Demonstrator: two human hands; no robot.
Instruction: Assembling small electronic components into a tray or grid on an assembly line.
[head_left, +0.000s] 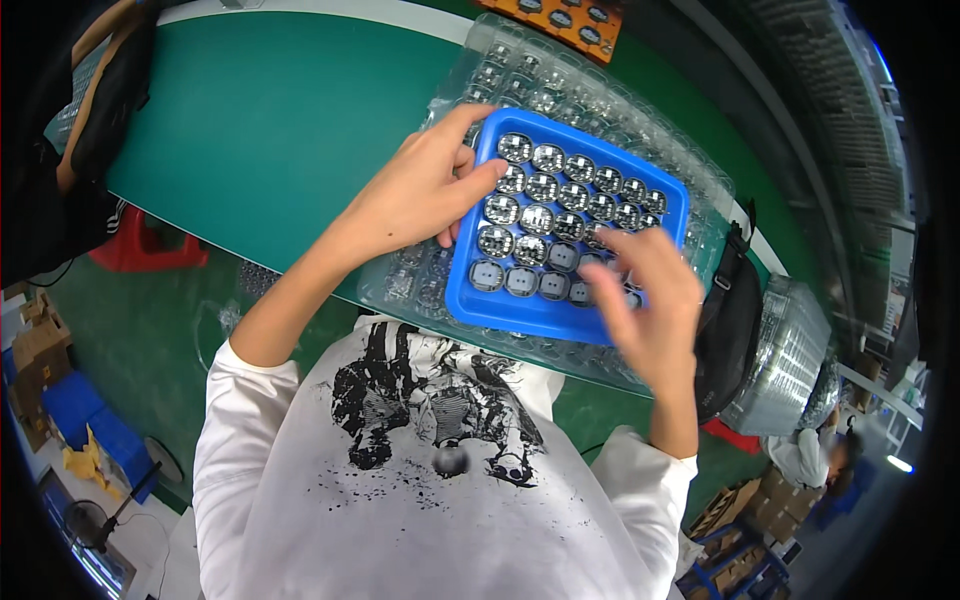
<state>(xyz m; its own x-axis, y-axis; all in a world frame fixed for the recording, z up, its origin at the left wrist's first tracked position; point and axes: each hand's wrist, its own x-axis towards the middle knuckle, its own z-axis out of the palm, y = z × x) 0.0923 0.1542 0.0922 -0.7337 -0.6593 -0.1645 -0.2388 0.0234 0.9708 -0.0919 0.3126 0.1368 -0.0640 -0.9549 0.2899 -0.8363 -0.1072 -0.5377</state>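
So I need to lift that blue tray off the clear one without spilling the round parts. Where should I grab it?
Probably by the raised rim of the blue tray, on its two opposite short sides, coming in from the left and right. Every pocket holds loose round parts, so the rim is the only bare surface. The left hand already rests at the left edge; the right hand lies over the near-right pockets.

You get bright, even overhead light; glare glints off the clear plastic tray [600,95], your right hand [650,300] blurs, edges bend darkly.
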